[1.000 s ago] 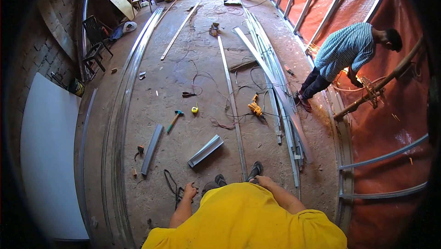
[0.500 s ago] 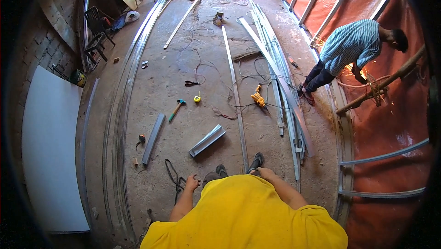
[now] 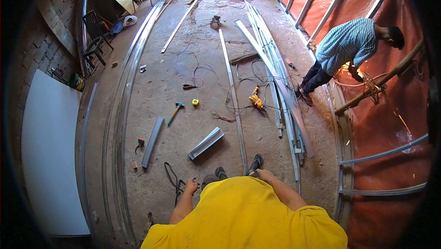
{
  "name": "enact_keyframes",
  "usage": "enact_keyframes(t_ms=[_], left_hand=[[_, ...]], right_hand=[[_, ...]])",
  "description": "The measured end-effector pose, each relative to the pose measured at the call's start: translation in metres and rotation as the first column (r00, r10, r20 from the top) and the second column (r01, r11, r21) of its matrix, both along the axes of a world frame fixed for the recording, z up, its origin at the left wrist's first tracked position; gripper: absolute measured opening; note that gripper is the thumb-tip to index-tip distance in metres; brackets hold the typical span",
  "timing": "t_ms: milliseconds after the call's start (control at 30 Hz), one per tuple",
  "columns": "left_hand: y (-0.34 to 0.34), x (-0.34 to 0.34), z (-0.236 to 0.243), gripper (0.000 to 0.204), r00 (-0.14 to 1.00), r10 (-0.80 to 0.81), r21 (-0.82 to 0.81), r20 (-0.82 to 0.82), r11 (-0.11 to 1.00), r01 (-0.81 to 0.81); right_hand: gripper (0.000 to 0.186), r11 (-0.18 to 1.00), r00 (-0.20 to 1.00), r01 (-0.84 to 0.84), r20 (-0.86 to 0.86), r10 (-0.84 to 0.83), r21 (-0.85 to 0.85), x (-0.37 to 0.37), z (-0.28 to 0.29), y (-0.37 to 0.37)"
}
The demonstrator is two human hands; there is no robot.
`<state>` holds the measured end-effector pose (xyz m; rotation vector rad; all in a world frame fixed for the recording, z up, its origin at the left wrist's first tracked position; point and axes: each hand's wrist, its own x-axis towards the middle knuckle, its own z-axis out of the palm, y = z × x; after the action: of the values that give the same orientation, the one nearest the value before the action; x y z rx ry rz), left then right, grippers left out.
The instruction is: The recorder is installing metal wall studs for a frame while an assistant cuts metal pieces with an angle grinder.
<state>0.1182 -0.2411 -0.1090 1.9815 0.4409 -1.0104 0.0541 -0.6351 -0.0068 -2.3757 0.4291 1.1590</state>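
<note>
My left hand (image 3: 191, 186) hangs beside my knee, fingers loosely bent and a little apart, with nothing visible in it. A dark cord (image 3: 172, 178) lies on the floor left of it. My right hand (image 3: 263, 174) is by my other leg above a sandal; its fingers are mostly hidden. Ahead of me lies a short stack of metal channels (image 3: 206, 143), with a single short channel (image 3: 152, 142) to its left. Beyond them are a green-handled hammer (image 3: 175, 114), a yellow tape measure (image 3: 195, 102) and a yellow power drill (image 3: 257, 100) with its cable.
Long metal profiles (image 3: 275, 65) lie at right, more strips (image 3: 120, 143) at left. A long strip (image 3: 234, 97) runs toward my feet. A co-worker (image 3: 347, 49) bends amid sparks beside a wooden pole (image 3: 383, 81). A white panel (image 3: 53, 157) stands at left; pliers (image 3: 189, 86) lie ahead.
My view has shifted slightly; both hands keep almost the same pose. The sparks around the co-worker have changed, and the distant person's legs are now apart.
</note>
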Motion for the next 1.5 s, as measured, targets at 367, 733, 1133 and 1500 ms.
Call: enact_keyframes(t_ms=[367, 733, 1133, 1500], left_hand=[[-0.009, 0.002, 0.016, 0.057, 0.999, 0.012, -0.001, -0.033, 1.0, -0.012], [-0.005, 0.003, -0.009, 0.056, 0.999, 0.038, -0.062, -0.014, 0.997, -0.039], [-0.005, 0.006, 0.012, 0.055, 0.999, 0.032, 0.013, -0.02, 0.999, -0.032], [-0.003, 0.009, -0.024, 0.055, 0.998, 0.067, -0.065, -0.018, 0.996, -0.068]], right_hand=[[0.036, 0.998, 0.998, 0.053, -0.046, -0.053, 0.013, -0.002, -0.001, 0.0], [0.046, 1.0, 0.992, 0.018, 0.121, -0.021, 0.022, 0.005, -0.028, -0.007], [0.023, 0.878, -0.005, -0.479, 1.0, 0.008, -0.009, 0.066, 0.39, 0.053], [0.009, 0.515, -0.798, -0.584, 0.325, -0.508, -0.628, 0.084, 0.452, 0.104]])
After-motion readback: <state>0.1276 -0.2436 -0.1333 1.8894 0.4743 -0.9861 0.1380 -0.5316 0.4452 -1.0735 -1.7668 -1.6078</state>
